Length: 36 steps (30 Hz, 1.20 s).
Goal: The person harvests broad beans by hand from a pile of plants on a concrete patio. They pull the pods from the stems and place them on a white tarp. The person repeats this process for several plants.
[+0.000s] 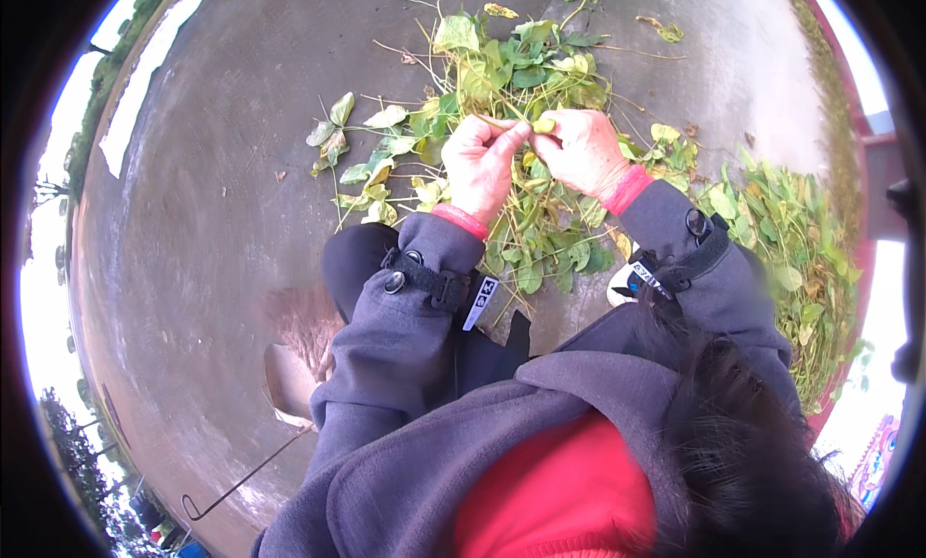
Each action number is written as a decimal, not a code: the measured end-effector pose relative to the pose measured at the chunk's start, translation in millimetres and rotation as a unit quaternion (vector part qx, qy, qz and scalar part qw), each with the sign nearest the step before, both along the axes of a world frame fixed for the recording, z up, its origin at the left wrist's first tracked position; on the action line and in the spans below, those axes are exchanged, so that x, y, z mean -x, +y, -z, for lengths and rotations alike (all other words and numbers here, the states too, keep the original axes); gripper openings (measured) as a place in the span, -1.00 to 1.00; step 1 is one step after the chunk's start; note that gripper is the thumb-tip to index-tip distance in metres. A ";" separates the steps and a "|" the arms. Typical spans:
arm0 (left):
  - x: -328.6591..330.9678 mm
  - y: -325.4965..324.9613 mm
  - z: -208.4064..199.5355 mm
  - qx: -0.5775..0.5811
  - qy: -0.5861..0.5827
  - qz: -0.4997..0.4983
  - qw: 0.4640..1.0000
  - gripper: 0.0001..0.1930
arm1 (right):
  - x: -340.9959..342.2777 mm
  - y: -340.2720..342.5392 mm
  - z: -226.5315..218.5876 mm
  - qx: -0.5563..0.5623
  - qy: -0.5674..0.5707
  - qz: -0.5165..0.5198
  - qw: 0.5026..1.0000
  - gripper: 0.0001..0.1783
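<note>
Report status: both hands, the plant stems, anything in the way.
Left hand and right hand both pinched on a leafy stem. Pile of cut green plants beneath on concrete ground. Nothing blocking the hands.

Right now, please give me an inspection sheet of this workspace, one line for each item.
Surface: grey concrete ground, bare in parts, dull and stained.
Job's things: leafy stems heaped in front; a small yellow-green piece pinched between both hands.
Clutter: second leaf heap on the right; stray leaves on the left; thin metal hook lower left.
Grips: left hand and right hand both closed on the piece.
Cables: nothing seen.
Surroundings: outdoors, trees at the left rim.
</note>
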State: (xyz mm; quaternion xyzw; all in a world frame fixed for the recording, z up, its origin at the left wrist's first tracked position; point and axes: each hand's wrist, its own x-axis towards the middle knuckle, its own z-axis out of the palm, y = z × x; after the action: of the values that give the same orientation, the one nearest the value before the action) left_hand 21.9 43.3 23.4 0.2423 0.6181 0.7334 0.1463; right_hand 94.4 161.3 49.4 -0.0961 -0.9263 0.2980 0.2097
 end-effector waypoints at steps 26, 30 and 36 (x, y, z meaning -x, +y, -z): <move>12.3 7.1 -15.3 -0.022 0.351 -0.038 0.935 -0.91 | 3.9 3.0 -7.9 0.477 -0.015 -0.048 0.877 -0.93; 11.3 4.7 -18.4 -0.017 0.056 0.045 0.997 -0.94 | -3.1 11.8 -11.7 0.508 -0.012 -0.072 0.858 -0.89; 10.1 3.6 -21.7 0.020 -0.076 0.094 0.992 -0.88 | -9.9 18.8 -16.3 0.645 -0.100 -0.085 0.753 -0.84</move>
State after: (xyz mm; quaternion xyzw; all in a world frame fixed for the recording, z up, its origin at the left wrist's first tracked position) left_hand 11.9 46.9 45.2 0.2394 0.5945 0.7200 0.2662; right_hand 104.4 180.1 65.7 -0.1583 -0.5342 0.8301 -0.0221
